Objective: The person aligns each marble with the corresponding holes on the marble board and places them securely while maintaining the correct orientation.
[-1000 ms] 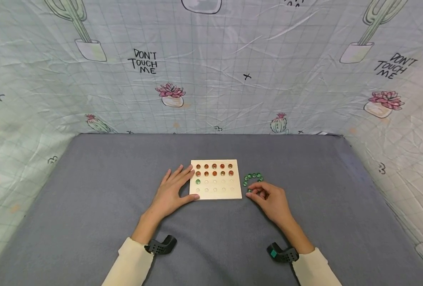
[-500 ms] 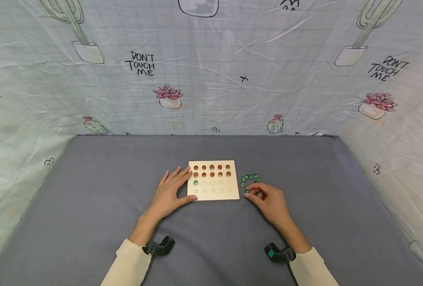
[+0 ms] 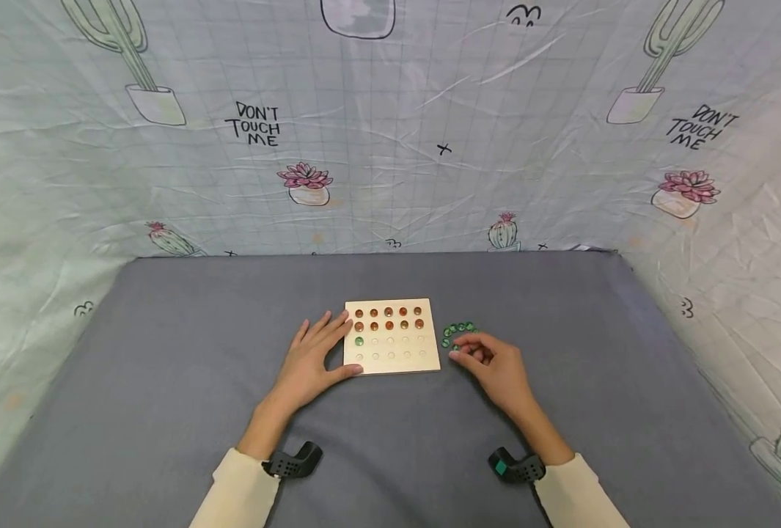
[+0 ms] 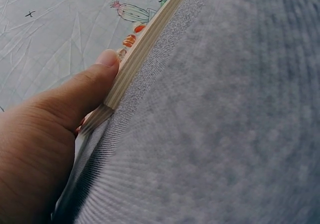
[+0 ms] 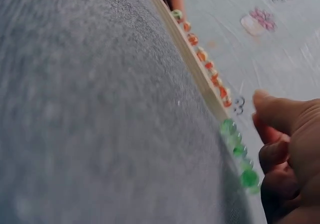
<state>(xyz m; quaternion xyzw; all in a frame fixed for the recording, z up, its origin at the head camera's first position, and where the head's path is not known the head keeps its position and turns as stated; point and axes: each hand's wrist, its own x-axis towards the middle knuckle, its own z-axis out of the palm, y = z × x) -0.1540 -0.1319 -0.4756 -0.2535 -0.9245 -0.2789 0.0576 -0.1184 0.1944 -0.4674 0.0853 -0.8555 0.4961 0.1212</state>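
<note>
Twice the words "DON'T TOUCH ME" (image 3: 254, 123) are printed on the backdrop (image 3: 469, 110), between drawings of cactus and pink flowers; I can read no other writing. On the grey cloth (image 3: 166, 367) lies a wooden board (image 3: 391, 336) with ten orange beads (image 3: 388, 317) in its two far rows and one green bead (image 3: 359, 341) in the third row. The left hand (image 3: 311, 361) lies flat against the left edge of the board, fingers straight, thumb at the near corner. The right hand (image 3: 493, 366) is at the loose green beads (image 3: 457, 331) just right of the board, fingers curled; whether it pinches one I cannot tell. The left wrist view shows what the head view does not: the thumb (image 4: 85, 91) presses on the layered side of the board. The right wrist view shows the green beads in a row near the fingertips (image 5: 270, 109), blurred.
</note>
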